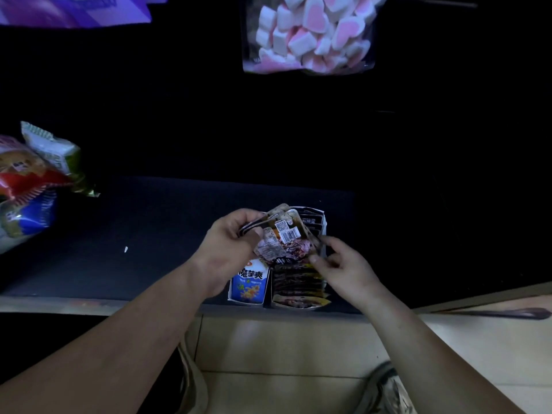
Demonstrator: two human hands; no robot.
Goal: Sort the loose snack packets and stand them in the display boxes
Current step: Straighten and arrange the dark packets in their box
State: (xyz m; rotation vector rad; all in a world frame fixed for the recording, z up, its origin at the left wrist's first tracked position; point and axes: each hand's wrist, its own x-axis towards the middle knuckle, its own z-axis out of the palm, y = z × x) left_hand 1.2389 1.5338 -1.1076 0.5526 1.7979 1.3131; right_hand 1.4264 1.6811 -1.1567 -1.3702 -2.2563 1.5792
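Observation:
My left hand (231,245) grips a fanned stack of small snack packets (282,234), barcode sides up, above the display boxes. My right hand (340,264) pinches the lower right corner of the front packet between thumb and forefinger. Below them a white display box (298,304) holds a row of dark packets standing on edge. To its left stands a box with a blue and white front (249,283). Behind the hands a third box (313,219) holds dark packets, partly hidden.
The boxes sit at the front of a dark shelf (149,234). Large snack bags (33,180) lie at the shelf's left end. A clear bag of pink and white marshmallows (310,34) hangs above. Tiled floor (283,348) and my shoe (391,389) show below.

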